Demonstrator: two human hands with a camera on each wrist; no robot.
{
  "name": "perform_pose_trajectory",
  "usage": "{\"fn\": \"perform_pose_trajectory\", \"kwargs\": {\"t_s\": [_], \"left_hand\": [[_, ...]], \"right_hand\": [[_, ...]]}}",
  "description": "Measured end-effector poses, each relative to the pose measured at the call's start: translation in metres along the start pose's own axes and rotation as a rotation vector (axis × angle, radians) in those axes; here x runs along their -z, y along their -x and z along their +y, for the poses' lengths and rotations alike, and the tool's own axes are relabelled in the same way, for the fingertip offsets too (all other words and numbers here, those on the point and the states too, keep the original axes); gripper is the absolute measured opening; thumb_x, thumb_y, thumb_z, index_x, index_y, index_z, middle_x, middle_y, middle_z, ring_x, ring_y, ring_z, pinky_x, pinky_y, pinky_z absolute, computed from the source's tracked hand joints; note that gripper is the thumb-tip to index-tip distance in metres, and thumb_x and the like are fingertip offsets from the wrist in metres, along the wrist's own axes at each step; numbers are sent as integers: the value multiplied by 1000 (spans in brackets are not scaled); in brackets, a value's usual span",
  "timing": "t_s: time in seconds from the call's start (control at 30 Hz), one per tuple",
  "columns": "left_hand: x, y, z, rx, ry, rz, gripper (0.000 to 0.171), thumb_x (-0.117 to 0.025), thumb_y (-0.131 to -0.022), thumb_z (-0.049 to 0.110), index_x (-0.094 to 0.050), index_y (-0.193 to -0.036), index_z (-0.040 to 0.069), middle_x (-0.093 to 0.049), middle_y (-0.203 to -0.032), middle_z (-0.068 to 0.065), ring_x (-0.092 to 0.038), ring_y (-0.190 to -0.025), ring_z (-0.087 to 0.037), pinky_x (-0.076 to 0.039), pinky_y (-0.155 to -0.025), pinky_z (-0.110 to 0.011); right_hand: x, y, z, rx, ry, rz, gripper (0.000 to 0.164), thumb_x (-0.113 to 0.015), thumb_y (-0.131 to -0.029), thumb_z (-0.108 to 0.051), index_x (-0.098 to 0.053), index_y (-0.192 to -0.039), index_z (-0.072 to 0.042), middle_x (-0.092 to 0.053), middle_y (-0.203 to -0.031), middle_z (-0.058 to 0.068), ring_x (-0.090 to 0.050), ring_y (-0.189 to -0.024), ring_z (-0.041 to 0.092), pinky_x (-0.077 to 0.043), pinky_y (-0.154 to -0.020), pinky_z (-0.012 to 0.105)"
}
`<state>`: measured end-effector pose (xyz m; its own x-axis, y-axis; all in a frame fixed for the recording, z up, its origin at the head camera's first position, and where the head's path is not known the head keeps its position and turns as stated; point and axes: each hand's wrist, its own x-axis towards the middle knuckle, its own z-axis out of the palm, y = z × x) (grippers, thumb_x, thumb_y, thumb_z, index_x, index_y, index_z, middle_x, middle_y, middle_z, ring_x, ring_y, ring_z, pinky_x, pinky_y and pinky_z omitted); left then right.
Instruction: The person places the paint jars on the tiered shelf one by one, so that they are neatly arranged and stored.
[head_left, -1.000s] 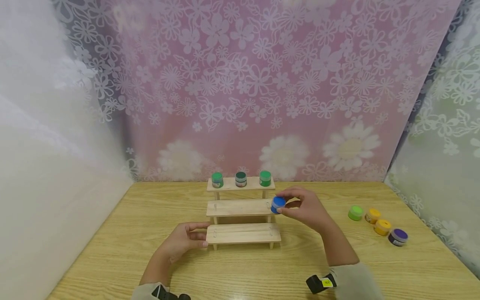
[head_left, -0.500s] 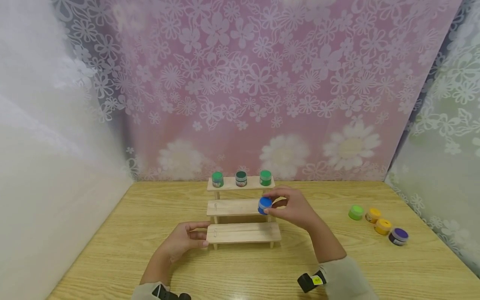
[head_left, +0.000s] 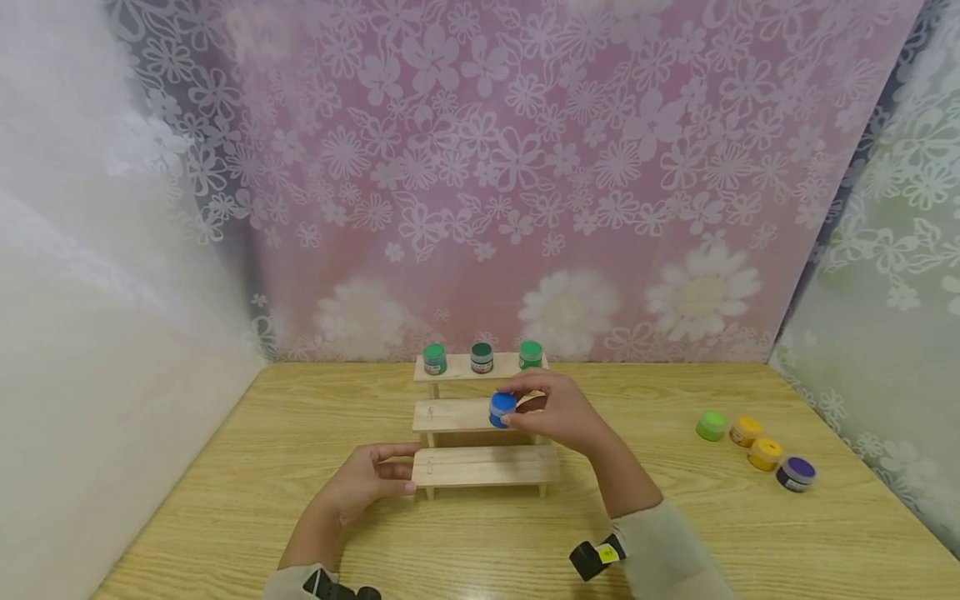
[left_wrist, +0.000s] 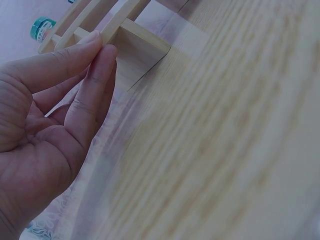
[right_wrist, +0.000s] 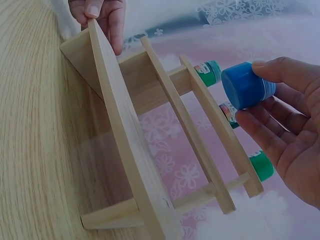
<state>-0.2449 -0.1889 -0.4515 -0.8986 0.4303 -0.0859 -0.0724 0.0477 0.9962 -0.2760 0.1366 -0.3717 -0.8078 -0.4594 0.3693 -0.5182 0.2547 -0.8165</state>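
Lengthwise, the three-tier wooden rack runs left to right, its middle board one step up from the lowest board, which the left hand pinches at its left end. Nearer to that middle board, the right hand reaches across from the right, thumb and fingers clamped on the blue jar, held roughly upright above the board and apart from it.

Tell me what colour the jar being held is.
The jar is blue; it shows best in the right wrist view, where it is largest.
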Motion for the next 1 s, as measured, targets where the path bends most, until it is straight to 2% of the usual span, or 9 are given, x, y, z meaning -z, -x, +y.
{"fn": "perform_pose_trajectory", "kwargs": {"t_s": [0.3,0.6,1.0], "left_hand": [[0,-1,-1,6,-16,6,65,-77,-82,1,-48,-139,-7,-68,-106,-16,-66,-98,-23,-56,-80,-32],[-1,-1,1,18,-29,30,64,-77,-81,0,-49,-139,-7,-69,-104,-15,-66,-96,-22,-56,-78,-33],[-1,-1,0,15,-14,21,64,-77,-81,-1,-49,-138,-8,-69,-104,-13,-66,-96,-21,-56,-79,-33]], "right_hand": [[-12,-13,3,-27,-37,-10,36,-80,-82,-9,-70,-117,-5,-62,-112,7,-61,-100,30,-57,-78,31],[-29,-23,7,-83,-23,-1,37,-80,-83,-12,-70,-118,-3,-62,-117,10,-60,-101,27,-56,-81,33],[-51,-33,7,-119,4,38,29,-79,-83,-11,-73,-111,-9,-65,-109,3,-62,-98,21,-56,-80,33]]}}
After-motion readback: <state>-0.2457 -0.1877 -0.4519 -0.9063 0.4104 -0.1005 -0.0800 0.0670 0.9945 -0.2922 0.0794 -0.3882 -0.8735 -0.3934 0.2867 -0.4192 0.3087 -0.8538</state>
